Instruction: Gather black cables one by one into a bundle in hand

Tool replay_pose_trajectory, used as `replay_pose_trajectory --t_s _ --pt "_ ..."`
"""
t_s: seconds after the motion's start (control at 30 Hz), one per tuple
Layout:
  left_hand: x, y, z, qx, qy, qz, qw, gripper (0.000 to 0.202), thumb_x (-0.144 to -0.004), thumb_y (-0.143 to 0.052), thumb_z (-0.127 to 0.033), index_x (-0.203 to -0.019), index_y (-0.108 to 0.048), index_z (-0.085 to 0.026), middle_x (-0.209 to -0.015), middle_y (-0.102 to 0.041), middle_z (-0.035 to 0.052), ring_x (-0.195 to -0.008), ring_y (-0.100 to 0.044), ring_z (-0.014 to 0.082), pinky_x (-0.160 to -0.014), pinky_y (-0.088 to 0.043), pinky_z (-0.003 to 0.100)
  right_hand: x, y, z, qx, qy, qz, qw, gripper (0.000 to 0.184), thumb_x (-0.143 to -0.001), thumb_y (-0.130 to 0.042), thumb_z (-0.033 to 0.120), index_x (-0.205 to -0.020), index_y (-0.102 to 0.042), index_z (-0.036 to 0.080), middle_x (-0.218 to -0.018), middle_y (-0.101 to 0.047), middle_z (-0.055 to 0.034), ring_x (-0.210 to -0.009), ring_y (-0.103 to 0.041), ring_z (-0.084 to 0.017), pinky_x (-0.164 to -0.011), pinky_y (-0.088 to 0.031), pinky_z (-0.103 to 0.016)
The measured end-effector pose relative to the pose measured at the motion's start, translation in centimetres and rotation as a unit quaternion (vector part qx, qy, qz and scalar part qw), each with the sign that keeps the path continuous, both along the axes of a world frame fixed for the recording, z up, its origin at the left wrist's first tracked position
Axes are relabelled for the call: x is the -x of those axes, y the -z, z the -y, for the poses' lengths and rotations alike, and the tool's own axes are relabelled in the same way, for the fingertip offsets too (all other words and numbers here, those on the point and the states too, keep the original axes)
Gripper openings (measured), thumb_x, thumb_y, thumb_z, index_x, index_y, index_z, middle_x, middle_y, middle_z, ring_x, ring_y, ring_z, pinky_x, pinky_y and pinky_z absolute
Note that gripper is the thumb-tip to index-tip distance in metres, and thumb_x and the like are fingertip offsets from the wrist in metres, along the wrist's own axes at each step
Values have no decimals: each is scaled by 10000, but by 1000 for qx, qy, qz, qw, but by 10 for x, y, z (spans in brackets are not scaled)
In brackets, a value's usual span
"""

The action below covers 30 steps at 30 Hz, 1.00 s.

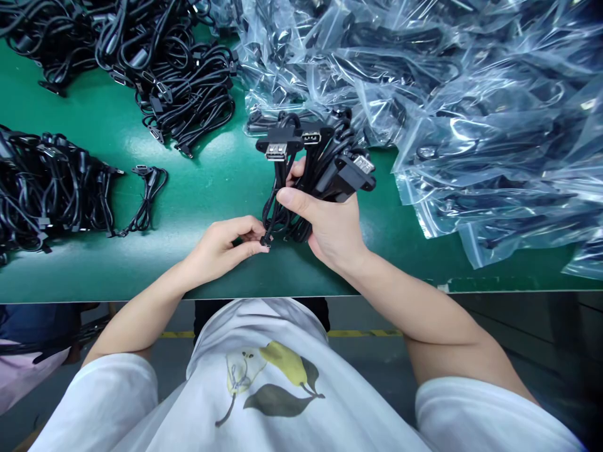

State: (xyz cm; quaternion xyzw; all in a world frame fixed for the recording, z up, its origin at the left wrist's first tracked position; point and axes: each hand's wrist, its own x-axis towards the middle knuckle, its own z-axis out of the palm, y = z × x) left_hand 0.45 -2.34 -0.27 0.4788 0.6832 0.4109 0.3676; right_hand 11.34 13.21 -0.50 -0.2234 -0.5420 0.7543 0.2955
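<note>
My right hand (330,223) is closed around a bundle of black USB cables (325,166), held upright over the green table (211,182). Several panel-mount USB sockets stick out of the top of the bundle. My left hand (223,245) pinches the small plug end of one cable (265,238) that hangs from the bottom of the bundle, thumb and forefinger pressed together on it.
Piles of coiled black cables lie at the left edge (47,188) and the far left (179,94). One loose coiled cable (146,201) lies alone. A heap of clear plastic bags with cables (471,113) fills the right. The table's near edge (282,295) runs below my hands.
</note>
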Motion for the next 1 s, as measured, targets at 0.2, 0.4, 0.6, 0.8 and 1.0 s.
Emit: replay_pose_trajectory --t_s 0.2,0.4,0.6,0.8,1.0 --pt "5 0 1 6 12 -97 995 159 -945 -611 -339 -937 -656 -187 -836 -699 3 -737 -633 130 -716 -486 229 0 5 -5 -27 -5 19 999 231 -713 -846 286 -883 -698 240 -884 -692 32 -860 -659 -154 -934 -556 -352" --pt "58 -13 36 133 -267 -433 851 339 -965 -574 -353 -1240 -590 -155 -1148 -678 130 -1070 -625 288 -922 -509 383 10 1 -15 -63 -43 166 983 306 -589 -849 315 -837 -713 199 -876 -741 -33 -875 -686 -238 -938 -540 -448" --pt "80 -16 60 313 -255 -426 810 347 -953 -558 -254 -1271 -566 -115 -1224 -606 183 -1100 -593 334 -870 -543 410 62 -35 -34 -317 -112 215 917 252 -663 -771 349 -839 -676 195 -871 -741 -55 -853 -691 -267 -866 -537 -449" --pt "83 -12 60 301 -249 -397 830 345 -946 -396 -57 -1225 -581 -141 -1166 -627 146 -1060 -615 271 -819 -560 350 233 -111 -48 -650 -80 164 738 325 -770 -625 122 -1094 -612 134 -1047 -710 -139 -1015 -658 -321 -897 -485 -435" --pt "84 -9 62 272 -277 -376 841 344 -930 -359 -30 -1147 -595 -155 -1098 -642 145 -994 -627 255 -730 -557 316 352 -103 -34 -688 -194 214 665 461 -768 -744 151 -1192 -576 83 -1297 -636 -242 -1227 -568 -362 -1078 -360 -508"
